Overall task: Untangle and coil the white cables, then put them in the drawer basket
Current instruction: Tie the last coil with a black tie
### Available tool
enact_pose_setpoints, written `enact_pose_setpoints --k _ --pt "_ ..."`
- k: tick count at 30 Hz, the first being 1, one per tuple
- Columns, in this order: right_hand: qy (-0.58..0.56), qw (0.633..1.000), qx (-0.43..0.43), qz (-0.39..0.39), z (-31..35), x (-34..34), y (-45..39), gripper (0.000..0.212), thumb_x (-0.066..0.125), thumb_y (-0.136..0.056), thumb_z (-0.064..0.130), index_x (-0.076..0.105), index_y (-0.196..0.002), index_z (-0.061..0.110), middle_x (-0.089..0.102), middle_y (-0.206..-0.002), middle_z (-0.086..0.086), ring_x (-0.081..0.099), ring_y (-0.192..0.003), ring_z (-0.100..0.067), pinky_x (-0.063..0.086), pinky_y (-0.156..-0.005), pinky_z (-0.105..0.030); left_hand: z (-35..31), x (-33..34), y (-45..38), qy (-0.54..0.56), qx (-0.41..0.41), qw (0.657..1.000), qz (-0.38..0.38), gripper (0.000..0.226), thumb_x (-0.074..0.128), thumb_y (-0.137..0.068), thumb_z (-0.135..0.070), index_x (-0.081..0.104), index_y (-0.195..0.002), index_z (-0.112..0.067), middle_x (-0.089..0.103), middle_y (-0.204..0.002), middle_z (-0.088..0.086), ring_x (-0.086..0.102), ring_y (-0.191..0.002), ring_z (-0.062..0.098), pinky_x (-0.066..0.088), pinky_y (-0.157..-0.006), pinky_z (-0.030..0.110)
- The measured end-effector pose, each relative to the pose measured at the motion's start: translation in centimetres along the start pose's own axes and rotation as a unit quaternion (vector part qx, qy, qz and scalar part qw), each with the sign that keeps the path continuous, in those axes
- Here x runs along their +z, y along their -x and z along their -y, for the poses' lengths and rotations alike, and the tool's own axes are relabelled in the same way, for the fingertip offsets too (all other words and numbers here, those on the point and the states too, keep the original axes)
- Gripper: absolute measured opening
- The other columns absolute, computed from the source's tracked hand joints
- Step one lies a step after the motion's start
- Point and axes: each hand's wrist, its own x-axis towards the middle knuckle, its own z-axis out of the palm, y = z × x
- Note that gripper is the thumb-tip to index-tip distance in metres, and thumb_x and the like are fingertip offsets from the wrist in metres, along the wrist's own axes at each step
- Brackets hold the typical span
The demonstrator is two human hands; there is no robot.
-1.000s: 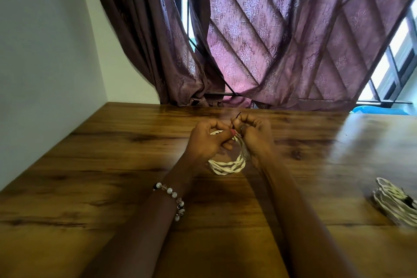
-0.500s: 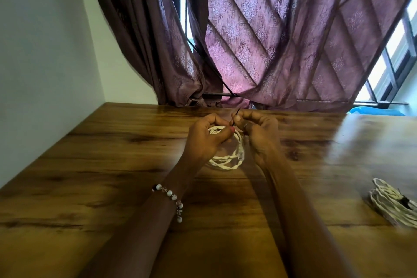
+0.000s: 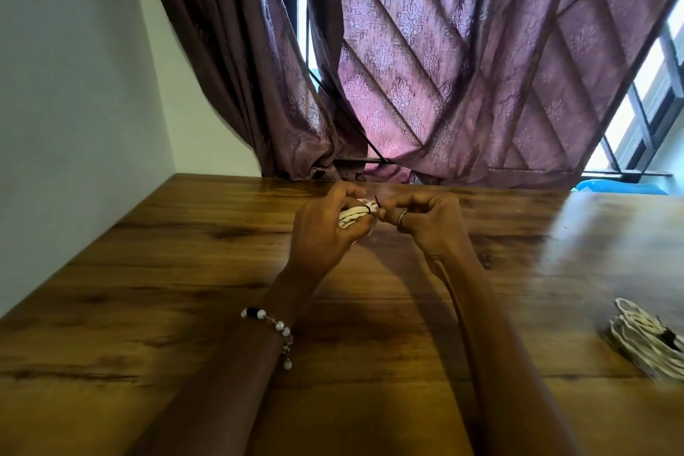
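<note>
The coil (image 3: 354, 215) is bunched flat now, no longer the open loop of a moment ago, and sits clamped in the left hand (image 3: 325, 229) above the bench (image 3: 185, 270). The right hand (image 3: 425, 220) pinches the end of a black tie (image 3: 371, 208) cinched round it, so this cable looks close to bound. A second tied bundle (image 3: 647, 341) waits at the right edge, partly cut off. No drawer basket in view, and the tie's knot is too small to read.

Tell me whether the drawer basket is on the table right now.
No: the wooden table shows only a tied cable bundle at its right edge and the coil held by both hands.
</note>
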Motion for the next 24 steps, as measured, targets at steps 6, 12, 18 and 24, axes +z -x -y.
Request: enact_pose_setpoints --k 6,12,18,24 --pt "0.150 0.989 -0.006 -0.004 -0.4 0.1 -0.1 0.017 0.073 -0.075 -0.004 0.069 -0.068 0.012 0.067 -0.066 -0.017 0.057 -0.053 -0.020 0.053 -0.057 -0.039 0.1 0.2 0.1 -0.052 0.042 0.997 0.045 0.036 0.067 -0.074 -0.033 0.060 -0.104 -0.015 0.074 -0.091 -0.004 0.069 -0.077 0.016 0.051 -0.062 0.035" --pt "0.288 0.953 -0.094 -0.026 -0.2 0.4 0.2 0.020 0.078 -0.070 0.007 0.062 -0.063 0.017 0.067 -0.059 -0.006 0.066 -0.049 -0.021 0.056 -0.054 -0.045 0.2 0.5 -0.1 -0.098 0.063 0.992 0.053 0.036 0.064 -0.076 -0.034 0.057 -0.107 -0.017 0.073 -0.097 -0.004 0.068 -0.088 0.018 0.051 -0.066 0.034" --pt "0.268 0.953 -0.131 -0.046 -0.4 0.9 0.2 0.015 0.073 -0.069 0.002 0.067 -0.070 0.015 0.067 -0.065 -0.005 0.065 -0.049 -0.021 0.054 -0.045 -0.046 0.1 0.5 -0.2 -0.097 0.063 0.993 0.040 0.038 0.066 -0.075 -0.034 0.039 -0.101 -0.034 0.073 -0.098 -0.003 0.069 -0.091 0.018 0.052 -0.068 0.040" --pt "0.261 0.957 -0.118 -0.038 -0.5 1.2 0.4 0.016 0.074 -0.072 -0.002 0.065 -0.070 0.010 0.067 -0.067 -0.009 0.067 -0.049 -0.019 0.055 -0.046 -0.045 0.4 0.2 -0.3 -0.085 0.067 0.993 0.039 0.041 0.070 -0.074 -0.031 0.039 -0.102 -0.033 0.073 -0.099 -0.003 0.069 -0.093 0.015 0.051 -0.067 0.033"
